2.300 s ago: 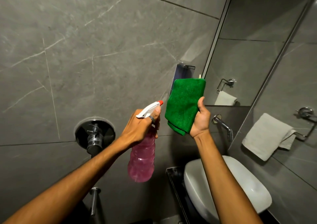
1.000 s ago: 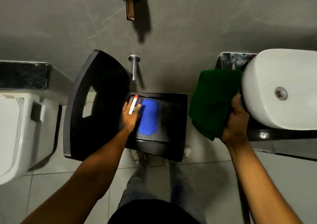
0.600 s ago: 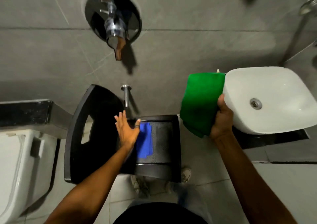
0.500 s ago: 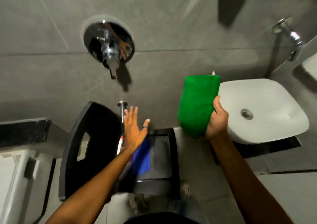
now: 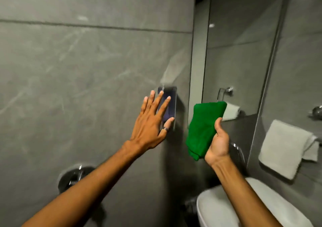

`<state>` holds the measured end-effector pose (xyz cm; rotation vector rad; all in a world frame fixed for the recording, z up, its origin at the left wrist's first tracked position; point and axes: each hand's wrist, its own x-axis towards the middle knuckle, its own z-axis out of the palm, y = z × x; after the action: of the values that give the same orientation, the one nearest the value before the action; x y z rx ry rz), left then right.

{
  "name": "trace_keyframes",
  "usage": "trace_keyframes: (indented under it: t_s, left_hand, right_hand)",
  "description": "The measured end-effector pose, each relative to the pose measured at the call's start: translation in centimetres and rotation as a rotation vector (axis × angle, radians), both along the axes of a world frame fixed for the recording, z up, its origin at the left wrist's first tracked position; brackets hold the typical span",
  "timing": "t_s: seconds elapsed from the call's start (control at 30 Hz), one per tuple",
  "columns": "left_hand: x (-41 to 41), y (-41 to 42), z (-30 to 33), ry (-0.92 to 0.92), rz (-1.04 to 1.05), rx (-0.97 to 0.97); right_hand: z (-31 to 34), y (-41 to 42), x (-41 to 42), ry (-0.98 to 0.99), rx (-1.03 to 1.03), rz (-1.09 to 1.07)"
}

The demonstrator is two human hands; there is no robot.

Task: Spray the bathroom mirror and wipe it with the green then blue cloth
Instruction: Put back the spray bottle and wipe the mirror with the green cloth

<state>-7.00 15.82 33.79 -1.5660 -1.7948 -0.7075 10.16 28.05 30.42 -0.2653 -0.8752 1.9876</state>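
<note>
My right hand [image 5: 217, 143] grips a folded green cloth [image 5: 203, 127], held upright just left of the bathroom mirror [image 5: 244, 52]. My left hand [image 5: 153, 120] is raised with fingers spread and holds nothing; its fingertips overlap a small dark wall-mounted panel [image 5: 171, 105]. The mirror fills the upper right and reflects grey tile and a towel ring. The spray bottle and the blue cloth are out of view.
A white washbasin [image 5: 247, 207] sits at the bottom right, with a chrome tap partly hidden behind my right hand. A pale towel [image 5: 285, 146] hangs on the right wall. A round chrome wall valve [image 5: 75, 176] is at the lower left. Grey tile wall covers the left.
My view has swung up from the black stool to the wall and mirror. My left hand, having put the spray bottle down by the blue cloth, has risen, open. The green cloth stays in my right hand.
</note>
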Motion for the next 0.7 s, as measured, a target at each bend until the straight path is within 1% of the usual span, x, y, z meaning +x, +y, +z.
trace_keyframes:
  t_s: [0.03,0.13,0.2,0.23,0.33,0.4,0.43,0.47,0.53,0.6,0.7]
  left_hand:
    - [-0.2,0.9,2.6,0.05,0.008,0.01]
    - [-0.9,3.6,12.8,0.207,0.07,0.085]
    - [-1.5,5.0,19.1,0.258,0.112,0.15]
    - [-1.7,5.8,22.5,0.284,0.136,0.187]
    - [-2.7,7.7,29.5,0.287,0.215,0.229]
    - [-3.3,9.2,32.2,0.271,0.269,0.237]
    - [-3.7,10.0,32.6,0.264,0.283,0.232]
    - [-4.1,10.9,32.9,0.26,0.289,0.223]
    - [-5.2,12.3,32.1,0.249,0.312,0.193]
    - [-6.5,13.7,30.5,0.251,0.344,0.147]
    - [-7.5,15.1,28.5,0.379,0.431,0.116]
  right_hand:
    - [2.0,1.2,-0.3,0.02,0.046,-0.062]
    - [11.0,5.2,-1.4,0.061,0.218,-0.274]
    - [17.0,7.8,-2.5,0.037,0.373,-0.438]
    - [20.8,8.9,-3.1,0.02,0.481,-0.526]
    - [29.7,11.8,-5.9,-0.18,0.773,-0.778]
    - [34.3,13.2,-8.4,-0.347,0.989,-0.943]
    - [35.7,13.7,-9.9,-0.464,1.114,-0.996]
    - [36.8,14.2,-11.4,-0.591,1.247,-1.023]
    - [37.0,15.7,-13.8,-0.819,1.501,-1.069]
    - [37.0,18.2,-14.2,-0.869,1.666,-1.181]
    - [37.4,21.2,-13.2,-0.726,1.756,-1.329]
